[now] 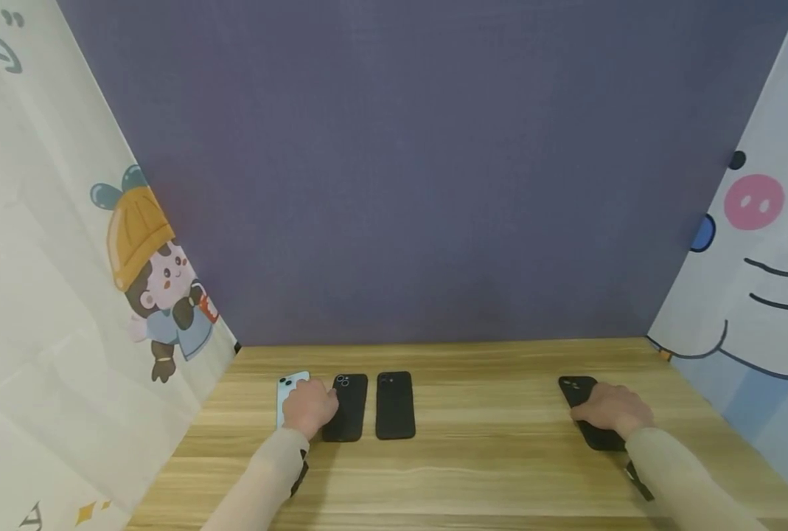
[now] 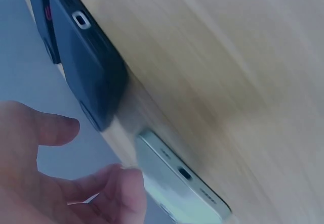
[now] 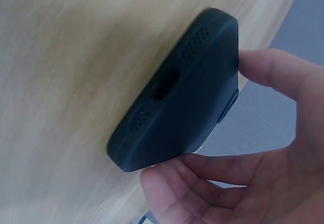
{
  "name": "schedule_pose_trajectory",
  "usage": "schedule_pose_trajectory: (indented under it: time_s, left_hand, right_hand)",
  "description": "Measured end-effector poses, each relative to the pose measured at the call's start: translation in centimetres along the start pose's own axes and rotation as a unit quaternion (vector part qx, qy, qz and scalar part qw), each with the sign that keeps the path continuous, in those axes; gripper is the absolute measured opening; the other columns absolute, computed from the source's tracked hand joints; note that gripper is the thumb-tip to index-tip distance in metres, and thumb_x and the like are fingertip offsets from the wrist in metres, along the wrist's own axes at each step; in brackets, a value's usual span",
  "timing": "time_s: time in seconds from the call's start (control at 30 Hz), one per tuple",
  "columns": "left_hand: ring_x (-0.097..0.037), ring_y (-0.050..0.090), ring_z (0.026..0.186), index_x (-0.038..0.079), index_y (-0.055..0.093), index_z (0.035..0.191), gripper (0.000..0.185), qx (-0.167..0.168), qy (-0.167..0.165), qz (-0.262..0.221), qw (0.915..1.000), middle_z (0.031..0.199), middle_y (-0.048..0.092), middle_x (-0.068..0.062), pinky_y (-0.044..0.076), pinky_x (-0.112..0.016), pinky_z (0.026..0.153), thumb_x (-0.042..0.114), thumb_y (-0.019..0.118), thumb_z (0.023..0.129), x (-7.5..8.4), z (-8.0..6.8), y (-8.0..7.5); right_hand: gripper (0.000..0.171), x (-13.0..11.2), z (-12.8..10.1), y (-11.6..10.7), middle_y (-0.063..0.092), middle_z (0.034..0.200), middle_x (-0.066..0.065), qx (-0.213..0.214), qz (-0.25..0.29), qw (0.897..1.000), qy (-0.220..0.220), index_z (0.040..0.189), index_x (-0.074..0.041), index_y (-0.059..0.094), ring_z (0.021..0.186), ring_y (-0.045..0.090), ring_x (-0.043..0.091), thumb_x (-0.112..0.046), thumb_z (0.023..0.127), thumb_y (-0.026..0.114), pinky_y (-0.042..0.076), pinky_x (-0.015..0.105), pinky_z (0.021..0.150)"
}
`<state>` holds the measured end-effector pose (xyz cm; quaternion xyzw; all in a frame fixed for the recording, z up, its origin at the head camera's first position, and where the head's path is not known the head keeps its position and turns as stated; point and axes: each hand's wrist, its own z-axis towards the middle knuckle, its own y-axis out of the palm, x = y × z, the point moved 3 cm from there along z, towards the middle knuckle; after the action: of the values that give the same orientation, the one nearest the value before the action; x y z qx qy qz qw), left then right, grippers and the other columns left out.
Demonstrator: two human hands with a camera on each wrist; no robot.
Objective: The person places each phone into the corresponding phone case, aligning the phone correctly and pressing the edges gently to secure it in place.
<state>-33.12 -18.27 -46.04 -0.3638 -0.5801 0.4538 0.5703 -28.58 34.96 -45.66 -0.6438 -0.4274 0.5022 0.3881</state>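
Note:
A pale blue phone [image 1: 293, 380] lies at the left of a row on the table, partly hidden by my left hand [image 1: 309, 407]. In the left wrist view the thumb stands apart and the bent fingers are right at the pale phone's [image 2: 177, 183] edge, not wrapped round it. Just right of that hand lies a black phone [image 1: 350, 413] with its camera side up. Another black phone [image 1: 396, 405] lies beside it. Far to the right, my right hand [image 1: 614, 408] holds a black phone [image 3: 187, 97] by its long sides, thumb on one side, fingers on the other.
The wooden table [image 1: 486, 472] ends at a dark grey-purple back panel [image 1: 433, 184]. A white cloth with a cartoon figure [image 1: 161, 280] hangs on the left, and one with a pig-like face [image 1: 755, 203] on the right. Bare wood lies between the two hands.

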Motion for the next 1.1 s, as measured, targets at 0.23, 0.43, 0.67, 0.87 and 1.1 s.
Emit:
schedule_pose_trajectory:
  time_s: [0.23, 0.43, 0.67, 0.87, 1.1]
  left_hand:
    - [-0.043, 0.060, 0.086, -0.012, 0.063, 0.095, 0.039, 0.040, -0.012, 0.009, 0.9991, 0.091, 0.057, -0.027, 0.055, -0.056, 0.069, 0.026, 0.062, 0.094, -1.9, 0.1, -1.1]
    - [-0.043, 0.057, 0.085, -0.018, 0.062, 0.100, 0.054, 0.026, -0.063, 0.011, 0.9976, 0.091, 0.055, -0.032, 0.053, -0.054, 0.066, 0.035, 0.061, 0.094, -4.1, 0.6, -1.3]
    - [-0.042, 0.059, 0.088, -0.012, 0.068, 0.104, 0.063, -0.033, -0.091, 0.016, 0.9952, 0.095, 0.059, -0.033, 0.053, -0.050, 0.068, 0.049, 0.054, 0.097, -4.8, 0.2, -1.9]
    - [-0.036, 0.057, 0.082, -0.008, 0.069, 0.099, 0.064, -0.039, -0.101, 0.011, 0.9940, 0.087, 0.058, -0.026, 0.051, -0.045, 0.064, 0.055, 0.062, 0.092, -4.8, 0.3, -1.7]
    - [-0.041, 0.056, 0.088, -0.012, 0.066, 0.103, 0.063, -0.027, -0.129, 0.007, 0.9913, 0.088, 0.051, -0.028, 0.051, -0.047, 0.066, 0.050, 0.067, 0.089, -4.6, 0.6, -1.2]
  right_hand:
    - [0.072, 0.1, 0.0, 0.1, 0.061, 0.109, 0.039, -0.001, -0.001, 1.000, -0.003, 0.115, 0.014, 0.063, 0.089, 0.063, 0.044, -0.051, 0.085, 0.071, 0.052, 0.058, 0.072]
    - [0.077, 0.3, 0.2, 0.0, 0.059, 0.114, 0.041, -0.005, -0.001, 1.000, 0.002, 0.118, 0.015, 0.061, 0.093, 0.062, 0.049, -0.054, 0.085, 0.071, 0.052, 0.060, 0.074]
    - [0.079, 0.5, 0.3, 0.1, 0.058, 0.115, 0.042, -0.006, -0.004, 1.000, 0.006, 0.119, 0.015, 0.061, 0.094, 0.061, 0.051, -0.056, 0.084, 0.070, 0.052, 0.061, 0.074]
    - [0.076, 0.4, 0.3, 0.0, 0.058, 0.114, 0.042, -0.001, -0.002, 1.000, 0.003, 0.118, 0.015, 0.061, 0.093, 0.062, 0.050, -0.053, 0.084, 0.071, 0.052, 0.060, 0.074]
    - [0.077, 0.4, 0.4, -0.1, 0.057, 0.117, 0.042, -0.002, -0.003, 1.000, -0.001, 0.119, 0.014, 0.062, 0.098, 0.060, 0.054, -0.054, 0.084, 0.071, 0.051, 0.062, 0.076]
